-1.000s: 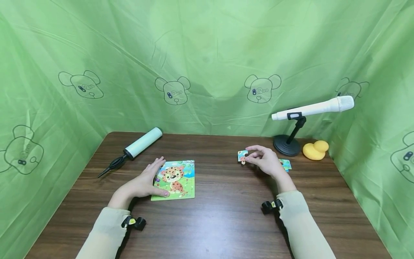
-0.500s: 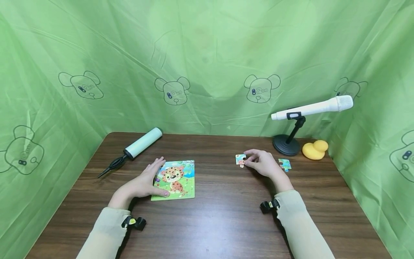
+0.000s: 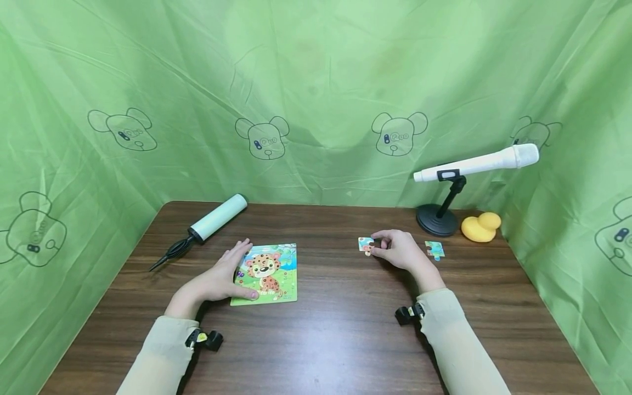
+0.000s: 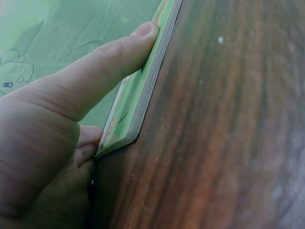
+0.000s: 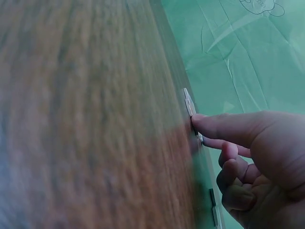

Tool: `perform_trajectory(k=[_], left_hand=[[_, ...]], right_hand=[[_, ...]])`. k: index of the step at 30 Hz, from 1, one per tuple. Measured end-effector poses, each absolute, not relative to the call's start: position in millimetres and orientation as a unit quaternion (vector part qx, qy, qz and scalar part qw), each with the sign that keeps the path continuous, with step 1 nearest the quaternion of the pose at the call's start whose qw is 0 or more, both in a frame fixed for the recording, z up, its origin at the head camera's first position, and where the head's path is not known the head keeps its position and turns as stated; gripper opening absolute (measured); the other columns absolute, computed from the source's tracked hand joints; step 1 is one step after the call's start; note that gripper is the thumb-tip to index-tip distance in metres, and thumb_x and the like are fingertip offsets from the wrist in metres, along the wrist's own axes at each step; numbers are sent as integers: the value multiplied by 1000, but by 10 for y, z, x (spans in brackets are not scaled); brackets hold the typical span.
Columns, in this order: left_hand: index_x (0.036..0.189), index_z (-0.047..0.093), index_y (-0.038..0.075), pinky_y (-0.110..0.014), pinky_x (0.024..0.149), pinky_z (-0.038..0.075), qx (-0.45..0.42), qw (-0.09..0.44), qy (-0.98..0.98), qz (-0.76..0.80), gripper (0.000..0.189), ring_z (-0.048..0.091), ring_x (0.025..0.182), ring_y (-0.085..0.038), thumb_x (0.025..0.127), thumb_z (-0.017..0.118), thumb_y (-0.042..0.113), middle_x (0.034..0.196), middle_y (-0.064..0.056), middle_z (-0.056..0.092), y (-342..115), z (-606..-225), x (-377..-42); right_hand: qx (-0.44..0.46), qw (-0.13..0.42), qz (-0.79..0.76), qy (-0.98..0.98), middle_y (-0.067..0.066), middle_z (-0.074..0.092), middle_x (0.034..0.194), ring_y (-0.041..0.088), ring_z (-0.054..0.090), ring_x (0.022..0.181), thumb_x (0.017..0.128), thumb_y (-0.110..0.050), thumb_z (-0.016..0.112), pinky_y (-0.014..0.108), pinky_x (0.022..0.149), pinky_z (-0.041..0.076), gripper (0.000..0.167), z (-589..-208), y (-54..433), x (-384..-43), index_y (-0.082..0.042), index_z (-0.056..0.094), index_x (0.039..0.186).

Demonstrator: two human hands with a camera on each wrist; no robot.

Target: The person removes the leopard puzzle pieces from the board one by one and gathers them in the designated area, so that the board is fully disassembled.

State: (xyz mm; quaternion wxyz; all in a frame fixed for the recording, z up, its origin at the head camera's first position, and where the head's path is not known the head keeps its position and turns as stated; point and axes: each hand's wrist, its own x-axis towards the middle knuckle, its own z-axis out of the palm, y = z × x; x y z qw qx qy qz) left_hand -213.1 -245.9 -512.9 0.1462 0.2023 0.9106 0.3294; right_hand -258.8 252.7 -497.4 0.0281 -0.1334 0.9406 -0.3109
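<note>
My left hand (image 3: 219,277) rests on the left side of a square jigsaw puzzle (image 3: 274,274) with a spotted leopard cub picture. In the left wrist view its straight thumb (image 4: 114,55) lies on the face of the puzzle (image 4: 131,112), and the other fingers are mostly hidden beyond the edge. On the right, my right hand (image 3: 399,251) pinches a small puzzle piece (image 3: 364,244) between thumb and fingers, at or just over the table. The right wrist view catches this puzzle piece (image 5: 188,101) edge-on. Another puzzle piece (image 3: 435,250), blue and green, lies right of that hand.
A pale hand pump (image 3: 219,218) with a black nozzle lies at the back left of the wooden table (image 3: 316,340). At the back right are a white microphone (image 3: 479,163) on a black stand (image 3: 437,220) and a yellow rubber duck (image 3: 481,227). Green cloth (image 3: 316,82) surrounds the table.
My right hand has shifted slightly left and nearer me with the pinched puzzle piece, uncovering the other piece behind it. The left hand and the puzzle have stayed in place.
</note>
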Motion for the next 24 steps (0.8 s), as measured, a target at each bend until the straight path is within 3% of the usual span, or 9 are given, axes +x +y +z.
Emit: perform_trajectory(k=[11, 18, 24], left_hand=[[173, 17, 0, -67, 132, 4, 198, 146, 913, 325, 137, 1, 167, -46, 78, 97, 56, 182, -24, 8, -2470, -5151, -2140], [173, 16, 0, -67, 132, 5, 198, 146, 915, 321, 138, 1, 168, -45, 78, 97, 58, 182, -23, 8, -2474, -5156, -2141], [173, 16, -1, -68, 132, 6, 203, 147, 914, 320, 136, 2, 167, -46, 80, 95, 59, 182, -24, 9, -2464, -5124, -2136]], right_hand=[[-136, 27, -323, 936, -1, 64, 81, 14, 55, 70, 96, -17, 86, 34, 69, 46, 38, -4971, 2536, -2582, -1, 77, 129], [-106, 13, -348, 931, -2, 65, 81, 15, 55, 68, 96, -27, 88, 33, 66, 45, 38, -4952, 2523, -2573, -7, 79, 127], [-113, 2, -380, 918, -2, 64, 77, 16, 58, 65, 99, -20, 84, 31, 62, 48, 30, -4868, 2454, -2541, -7, 79, 125]])
